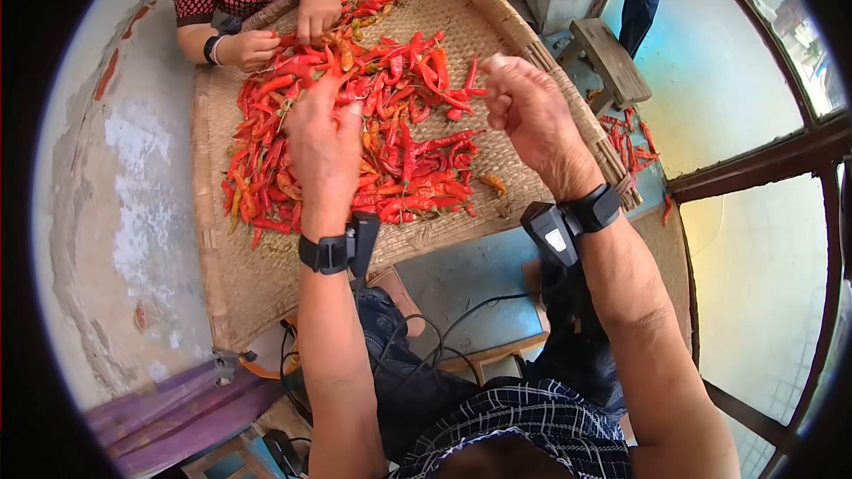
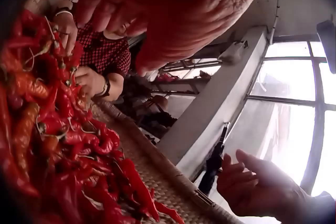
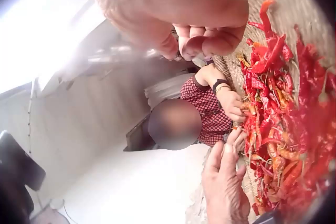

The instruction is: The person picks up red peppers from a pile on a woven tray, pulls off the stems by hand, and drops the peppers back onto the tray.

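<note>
A heap of red chili peppers [image 1: 404,160], some orange and wrinkled, lies on a woven bamboo tray [image 1: 257,288]. My left hand [image 1: 324,142], blurred in the head view, is over the left part of the heap. In the right wrist view the left hand's [image 3: 226,182] fingers reach out fairly straight, with no pepper visible in them. Near the tray's right rim hangs my right hand [image 1: 537,115], its fingers loosely bent. The left wrist view shows this right hand [image 2: 262,187] with thumb apart from the fingers and nothing held.
Across the tray another person's hands [image 1: 318,13] work in the far edge of the heap. A wooden stool [image 1: 608,62] stands beyond the right rim, with more red peppers [image 1: 630,146] on the floor. A wall [image 1: 146,168] borders the left side, window panes [image 1: 754,257] the right.
</note>
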A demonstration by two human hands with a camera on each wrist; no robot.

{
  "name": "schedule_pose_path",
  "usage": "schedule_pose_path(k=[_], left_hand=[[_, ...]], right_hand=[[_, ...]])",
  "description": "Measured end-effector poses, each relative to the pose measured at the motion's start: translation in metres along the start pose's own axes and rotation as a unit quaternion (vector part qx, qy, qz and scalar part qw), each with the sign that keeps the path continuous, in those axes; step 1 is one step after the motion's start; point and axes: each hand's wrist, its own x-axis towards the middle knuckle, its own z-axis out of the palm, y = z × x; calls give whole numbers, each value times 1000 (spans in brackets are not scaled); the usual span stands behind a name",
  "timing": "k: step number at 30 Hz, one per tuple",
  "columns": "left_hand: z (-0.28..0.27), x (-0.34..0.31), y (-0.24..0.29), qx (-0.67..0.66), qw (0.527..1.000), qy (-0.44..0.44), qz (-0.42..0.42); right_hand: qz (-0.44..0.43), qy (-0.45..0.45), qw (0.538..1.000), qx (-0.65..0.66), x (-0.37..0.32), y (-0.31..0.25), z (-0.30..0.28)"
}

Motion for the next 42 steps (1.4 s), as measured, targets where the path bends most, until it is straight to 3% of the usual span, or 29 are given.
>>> schedule_pose_path(k=[1, 2, 3, 5, 9, 12, 13, 15, 17, 19, 23, 25, 27, 30, 32, 34, 35, 36, 37, 38, 39, 40, 41, 42], left_hand=[[4, -5, 9, -83, 990, -111, -23], [11, -11, 18, -118, 975, -186, 7], [25, -21, 21, -62, 977, -174, 108], [38, -31, 28, 56, 960, -227, 157], [45, -26, 22, 63, 968, -190, 154], [26, -15, 31, -136, 980, -138, -55], [23, -16, 33, -135, 980, -136, -55], [18, -20, 40, -256, 949, -149, -103], [17, -24, 43, -164, 975, -141, 47], [20, -27, 41, -161, 972, -150, 85], [20, -33, 27, -139, 974, -175, 29], [13, -28, 29, -311, 923, -198, -108], [9, -26, 30, -359, 906, -198, -104], [3, -22, 28, -315, 907, -266, -87], [-4, -11, 24, -240, 934, -213, -155], [-4, 2, 0, -333, 915, -47, -224], [-2, 8, -13, -257, 955, 31, -145], [-5, 10, -17, -99, 989, 89, -70], [-5, 10, -18, 61, 988, 144, 8], [-3, 4, -17, 60, 988, 142, 8], [-7, -2, -4, -7, 998, -26, -48], [-10, -9, 10, -73, 973, -193, -103], [-9, -17, 25, -41, 943, -298, -142], [-8, -26, 35, 4, 936, -340, -88]], right_hand=[[-1, 3, 1000, 2, -1, 0, -1], [-11, -23, 999, -21, -1, 1, -2], [-21, -49, 998, -43, -2, 2, -3], [-23, -35, 999, -30, -3, 2, 0], [-46, -36, 997, -47, -2, 3, 1], [-62, -63, 971, -221, -2, 6, 2], [-63, -64, 971, -220, -2, 10, 2], [-22, -98, 932, -348, -4, 15, 8], [-40, -132, 932, -336, -5, 20, 15], [-60, -73, 950, -297, -1, 30, 17], [-96, -22, 945, -311, 3, 26, 15], [-92, -33, 959, -266, 2, 23, 19], [-13, -47, 984, -172, -5, 19, 23], [2, -90, 980, -176, -3, 24, 21], [-10, -86, 984, -157, -3, 18, 21], [-20, -78, 987, -136, -4, 16, 18], [-45, -74, 982, -166, -3, 15, 15], [-70, -70, 975, -197, -2, 14, 12], [-71, -68, 976, -197, -1, 13, 10], [-70, -65, 976, -197, -1, 13, 9], [-69, -62, 976, -197, -2, 14, 8], [-67, -60, 977, -196, -1, 14, 7], [-76, -61, 972, -212, 1, 14, 5], [-84, -61, 968, -229, 1, 13, 4]])
